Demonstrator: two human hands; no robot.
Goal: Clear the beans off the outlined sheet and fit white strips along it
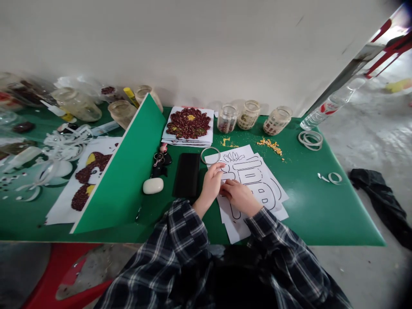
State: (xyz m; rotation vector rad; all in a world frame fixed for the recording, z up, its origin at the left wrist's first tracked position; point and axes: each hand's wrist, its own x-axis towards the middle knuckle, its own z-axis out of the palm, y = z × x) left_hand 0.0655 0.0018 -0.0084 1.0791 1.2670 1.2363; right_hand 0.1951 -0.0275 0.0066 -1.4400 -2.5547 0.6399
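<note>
Sheets of white paper with black outline drawings lie loosely stacked in front of me. Over the left side of the top sheet, my left hand has its fingers bent and drawn together. My right hand rests on the drawing, its fingertips pinched close to the left hand. Anything between the fingers of either hand is too small or hidden to make out. Beyond the left hand, a ring of clear tape touches the paper's edge.
A green divider stands to the left. Near it are a black phone, a white case, keys and a bean flower picture. Behind the sheets are glass jars, corn kernels and a plastic bottle.
</note>
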